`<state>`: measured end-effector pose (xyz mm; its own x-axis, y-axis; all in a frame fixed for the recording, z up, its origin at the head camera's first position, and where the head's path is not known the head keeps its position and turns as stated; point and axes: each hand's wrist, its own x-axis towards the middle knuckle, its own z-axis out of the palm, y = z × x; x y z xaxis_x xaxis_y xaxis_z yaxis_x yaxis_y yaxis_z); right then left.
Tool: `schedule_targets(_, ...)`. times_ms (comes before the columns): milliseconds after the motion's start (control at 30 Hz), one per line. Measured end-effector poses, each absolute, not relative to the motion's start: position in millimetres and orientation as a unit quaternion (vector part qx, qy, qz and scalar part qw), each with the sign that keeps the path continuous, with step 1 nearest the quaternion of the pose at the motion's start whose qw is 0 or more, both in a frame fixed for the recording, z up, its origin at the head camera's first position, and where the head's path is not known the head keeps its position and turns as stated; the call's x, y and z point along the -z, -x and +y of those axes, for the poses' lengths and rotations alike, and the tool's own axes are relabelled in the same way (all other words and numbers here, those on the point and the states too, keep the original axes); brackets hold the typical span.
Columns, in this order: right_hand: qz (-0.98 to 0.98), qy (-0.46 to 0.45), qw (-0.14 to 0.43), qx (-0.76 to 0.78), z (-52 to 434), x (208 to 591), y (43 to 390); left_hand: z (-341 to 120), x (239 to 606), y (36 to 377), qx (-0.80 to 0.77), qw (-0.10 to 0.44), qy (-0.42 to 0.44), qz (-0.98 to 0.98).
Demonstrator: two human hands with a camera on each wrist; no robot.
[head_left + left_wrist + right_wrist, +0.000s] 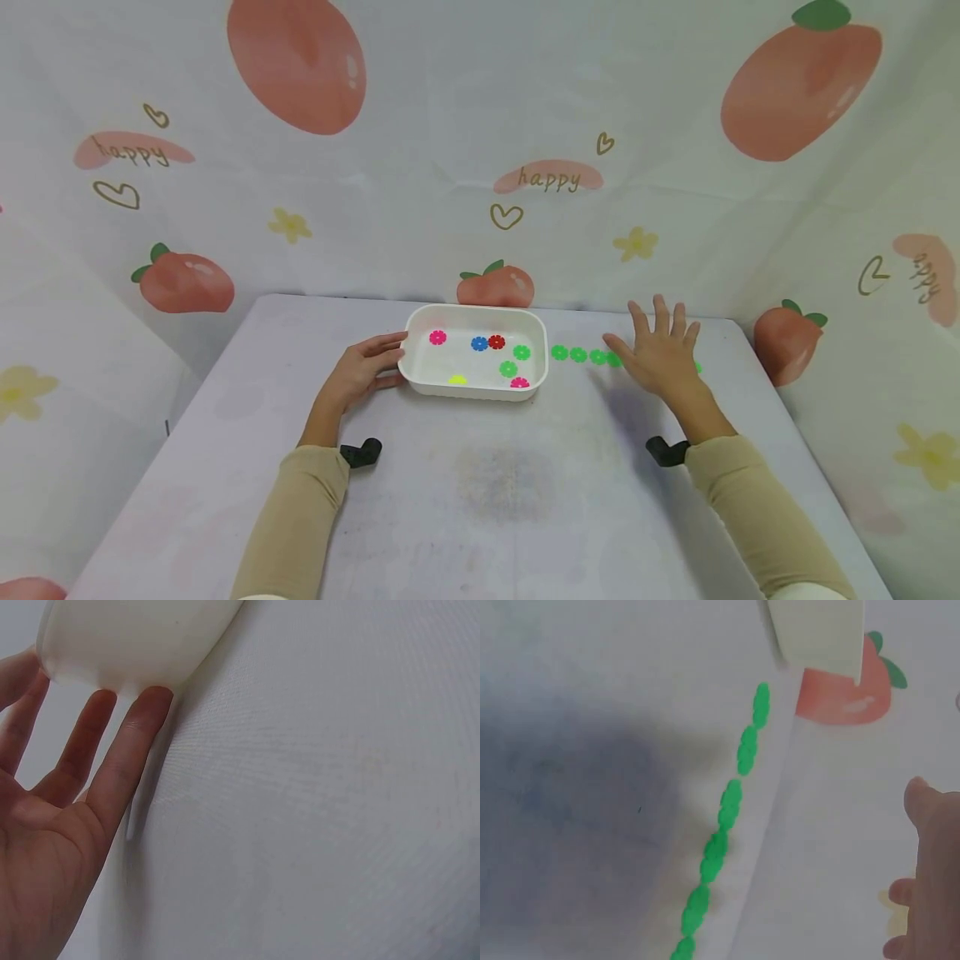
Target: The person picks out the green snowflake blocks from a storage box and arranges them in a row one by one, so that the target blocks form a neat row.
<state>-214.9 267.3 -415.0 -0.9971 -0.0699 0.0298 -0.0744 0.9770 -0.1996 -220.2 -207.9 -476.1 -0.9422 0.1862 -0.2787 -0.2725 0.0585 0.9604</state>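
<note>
A white plastic tub (468, 391) stands toward the back of the table. Flat flower-shaped pieces lie in it: a blue one (479, 343), a red one (497, 342), a yellow one (457, 380), two pink and two green. My left hand (358, 371) touches the tub's left end with extended fingers; in the left wrist view its fingertips (154, 701) rest against the wall. To the tub's right runs a row of several green flower pieces (578, 355). My right hand (663, 354) is spread above that row, holding nothing and hiding part of it in the head view.
The white table (495, 533) has a greyish smudge in front of the tub. A printed cloth (420, 167) with peaches and flowers hangs behind and at both sides. Each wrist carries a black mount, the left one (362, 452) and the right one (667, 452).
</note>
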Motion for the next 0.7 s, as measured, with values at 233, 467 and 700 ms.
schedule_targets(233,-0.994,-0.052,0.014,-0.093,249.8,412.4,214.8,-207.4,473.2,219.5,-0.688,0.171,0.032,0.705)
schedule_targets(467,-0.993,-0.073,0.028,-0.091,231.5,415.3,214.8,-207.7,477.0,220.9,-0.687,0.164,0.033,0.707)
schedule_targets(700,-0.992,-0.09,0.029,-0.083,213.9,417.9,215.0,-206.7,477.3,220.1,-0.68,0.16,0.036,0.714)
